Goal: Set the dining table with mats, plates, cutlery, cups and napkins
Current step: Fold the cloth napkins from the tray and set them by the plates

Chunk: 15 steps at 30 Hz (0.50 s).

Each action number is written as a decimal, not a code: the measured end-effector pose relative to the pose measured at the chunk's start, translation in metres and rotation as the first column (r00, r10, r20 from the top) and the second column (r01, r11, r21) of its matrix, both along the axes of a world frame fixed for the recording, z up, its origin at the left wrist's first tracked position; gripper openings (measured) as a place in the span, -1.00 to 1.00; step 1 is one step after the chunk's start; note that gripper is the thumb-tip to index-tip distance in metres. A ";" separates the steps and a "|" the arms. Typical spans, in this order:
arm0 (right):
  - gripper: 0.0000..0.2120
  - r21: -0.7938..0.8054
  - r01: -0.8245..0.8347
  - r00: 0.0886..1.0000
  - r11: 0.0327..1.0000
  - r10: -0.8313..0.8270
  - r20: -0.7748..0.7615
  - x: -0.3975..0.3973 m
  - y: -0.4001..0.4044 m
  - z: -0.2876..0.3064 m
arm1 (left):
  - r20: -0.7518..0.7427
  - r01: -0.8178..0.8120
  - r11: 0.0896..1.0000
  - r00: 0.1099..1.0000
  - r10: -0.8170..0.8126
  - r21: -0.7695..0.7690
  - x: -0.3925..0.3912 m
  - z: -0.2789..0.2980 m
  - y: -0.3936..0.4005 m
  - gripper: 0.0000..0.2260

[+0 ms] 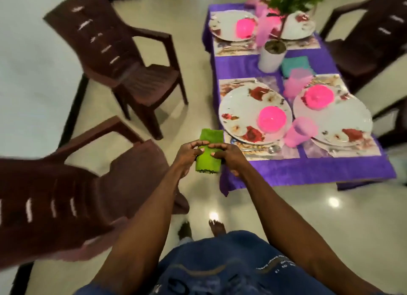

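I hold a folded green napkin in front of me, just off the table's near left corner. My left hand grips its left side and my right hand pinches its right side. The table has a purple cloth. On it lie floral mats with white floral plates, each carrying a pink bowl. A pink cup stands between the two near plates. A spoon lies on the near mat. A teal napkin rests mid-table.
Brown plastic chairs stand to my left and further back; more chairs line the right side. A white pot with a green plant sits mid-table, pink netting around it. Glossy floor lies between the chairs and the table.
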State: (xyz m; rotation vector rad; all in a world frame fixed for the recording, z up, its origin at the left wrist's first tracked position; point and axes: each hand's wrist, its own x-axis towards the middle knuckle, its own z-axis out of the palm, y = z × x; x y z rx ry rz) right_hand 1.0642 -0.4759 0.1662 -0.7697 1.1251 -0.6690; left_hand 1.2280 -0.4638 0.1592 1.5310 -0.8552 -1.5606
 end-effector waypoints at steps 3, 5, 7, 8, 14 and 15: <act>-0.67 0.017 0.269 0.963 0.963 -0.270 0.019 -0.019 0.008 -0.004 | -0.006 0.197 0.980 0.980 -0.197 0.037 -0.024 -0.006 -0.027 -0.70; -0.67 0.044 0.440 0.897 0.897 -0.441 0.017 -0.030 0.021 -0.010 | -0.005 0.321 0.945 0.947 -0.321 0.062 -0.041 -0.010 -0.039 -0.68; -0.69 0.064 0.581 0.812 0.811 -0.583 0.020 -0.038 0.035 -0.020 | -0.021 0.428 0.900 0.904 -0.427 0.082 -0.058 -0.010 -0.043 -0.67; -0.69 0.074 0.635 0.769 0.769 -0.638 0.022 -0.042 0.042 -0.024 | -0.005 0.476 0.876 0.879 -0.477 0.078 -0.065 -0.011 -0.043 -0.66; -0.67 0.045 0.838 0.545 0.544 -0.838 -0.024 -0.076 0.073 -0.032 | 0.145 0.692 0.718 0.719 -0.679 -0.069 -0.117 -0.017 -0.040 -0.64; -0.67 0.038 0.874 0.485 0.484 -0.874 -0.019 -0.083 0.075 -0.033 | 0.187 0.699 0.709 0.711 -0.678 -0.088 -0.125 -0.017 -0.043 -0.66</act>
